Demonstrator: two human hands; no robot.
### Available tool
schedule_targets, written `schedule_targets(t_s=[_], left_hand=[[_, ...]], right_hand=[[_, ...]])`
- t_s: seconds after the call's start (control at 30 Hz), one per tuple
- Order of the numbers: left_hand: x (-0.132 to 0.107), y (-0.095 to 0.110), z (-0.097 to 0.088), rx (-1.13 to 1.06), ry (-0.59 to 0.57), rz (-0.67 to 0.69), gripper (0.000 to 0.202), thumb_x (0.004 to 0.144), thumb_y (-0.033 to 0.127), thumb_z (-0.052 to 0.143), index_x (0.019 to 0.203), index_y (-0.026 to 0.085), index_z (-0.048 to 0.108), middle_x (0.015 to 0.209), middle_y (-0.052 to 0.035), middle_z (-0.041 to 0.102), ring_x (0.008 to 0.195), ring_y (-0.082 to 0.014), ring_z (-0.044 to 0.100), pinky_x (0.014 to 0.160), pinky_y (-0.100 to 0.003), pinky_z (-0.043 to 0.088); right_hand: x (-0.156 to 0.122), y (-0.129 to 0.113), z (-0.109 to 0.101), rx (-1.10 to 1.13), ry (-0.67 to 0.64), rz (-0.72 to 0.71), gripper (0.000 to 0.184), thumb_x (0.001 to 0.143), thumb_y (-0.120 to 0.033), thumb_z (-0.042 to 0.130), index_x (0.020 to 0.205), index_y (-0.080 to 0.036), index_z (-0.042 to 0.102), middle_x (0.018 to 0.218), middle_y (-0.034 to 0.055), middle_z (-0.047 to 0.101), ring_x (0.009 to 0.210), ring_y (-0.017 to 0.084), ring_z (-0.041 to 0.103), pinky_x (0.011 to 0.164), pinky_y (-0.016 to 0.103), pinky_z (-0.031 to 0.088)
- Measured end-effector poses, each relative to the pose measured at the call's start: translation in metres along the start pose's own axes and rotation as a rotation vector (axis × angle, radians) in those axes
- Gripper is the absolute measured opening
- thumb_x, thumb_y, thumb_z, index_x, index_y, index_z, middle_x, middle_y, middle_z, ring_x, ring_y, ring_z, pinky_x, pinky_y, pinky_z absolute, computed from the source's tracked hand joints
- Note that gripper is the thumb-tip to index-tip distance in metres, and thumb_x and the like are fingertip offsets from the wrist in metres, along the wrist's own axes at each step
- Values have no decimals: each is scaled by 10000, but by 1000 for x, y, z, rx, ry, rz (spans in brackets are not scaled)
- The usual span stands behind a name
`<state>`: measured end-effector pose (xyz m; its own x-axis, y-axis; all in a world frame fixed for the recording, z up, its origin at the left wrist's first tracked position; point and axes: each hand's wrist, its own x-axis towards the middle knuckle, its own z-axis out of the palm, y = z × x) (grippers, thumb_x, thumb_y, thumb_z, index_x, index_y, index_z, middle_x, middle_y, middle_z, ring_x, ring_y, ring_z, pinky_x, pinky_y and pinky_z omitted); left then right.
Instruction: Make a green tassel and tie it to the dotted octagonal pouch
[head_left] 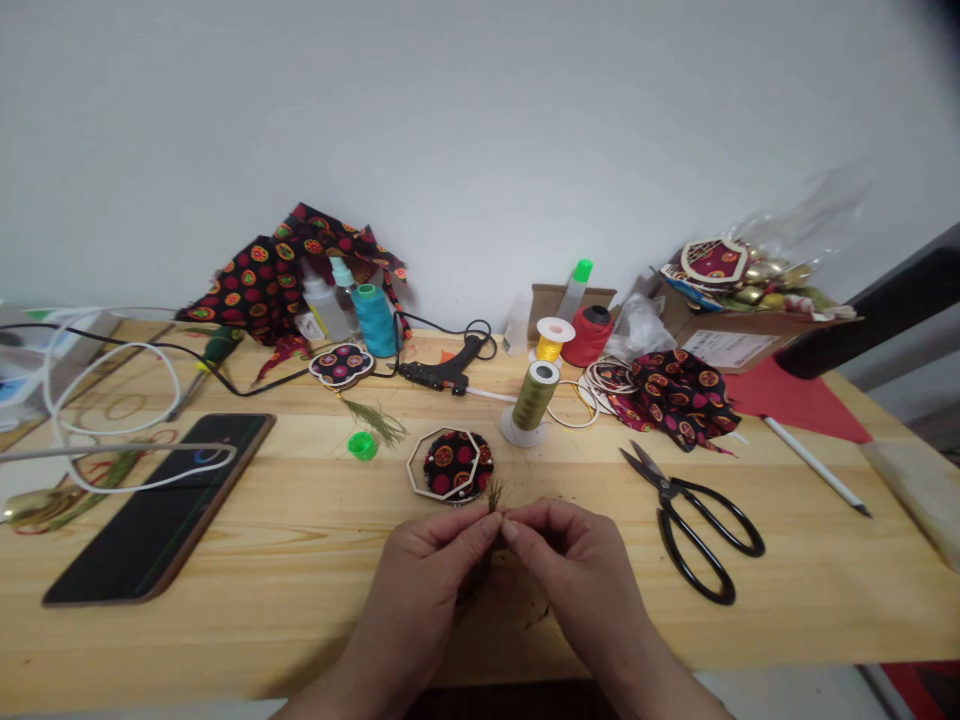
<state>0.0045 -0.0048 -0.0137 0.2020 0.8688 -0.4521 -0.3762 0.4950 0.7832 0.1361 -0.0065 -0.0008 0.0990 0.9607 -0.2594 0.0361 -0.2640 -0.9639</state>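
2 hands pinch 1 olive thread bundle.

Soft, dim light greys the wall; faint shadows lie on the desk; a dark blur shades far right.

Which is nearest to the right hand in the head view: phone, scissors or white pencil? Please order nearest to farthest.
1. Scissors, to the right hand's right.
2. White pencil, farther right.
3. Phone, on the left side.
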Motion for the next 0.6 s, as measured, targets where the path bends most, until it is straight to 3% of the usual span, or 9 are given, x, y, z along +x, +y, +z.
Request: schedule_targets(t_s=[0.17,0.4,0.5,0.6], left_hand=[[-3,1,3,-28,-16,1,126,716,274,769,808,194,799,610,1,700,602,-120,584,574,-186,461],[0,-4,1,53,-12,34,149,764,312,725,775,175,780,527,24,627,515,-83,499,498,-162,362],[0,-6,-1,129,16,55,159,771,321,718,773,171,771,484,41,571,492,-74,454,482,-167,319],[0,-6,-2,143,38,70,179,754,335,727,774,161,767,472,49,534,478,-74,420,485,-183,311]], right_hand=[[-8,3,-3,-299,48,-328,162,761,-211,582,718,-166,732,668,48,700,643,183,645,608,282,503],[-12,6,-9,-487,-9,-546,186,816,-134,542,787,-170,722,723,50,694,702,193,635,643,307,492],[-11,5,-11,-529,27,-590,171,807,-134,559,799,-168,727,733,57,706,714,208,633,648,324,487],[-5,2,-16,-472,52,-495,140,794,-180,597,738,-177,725,697,44,699,681,194,631,627,306,482]])
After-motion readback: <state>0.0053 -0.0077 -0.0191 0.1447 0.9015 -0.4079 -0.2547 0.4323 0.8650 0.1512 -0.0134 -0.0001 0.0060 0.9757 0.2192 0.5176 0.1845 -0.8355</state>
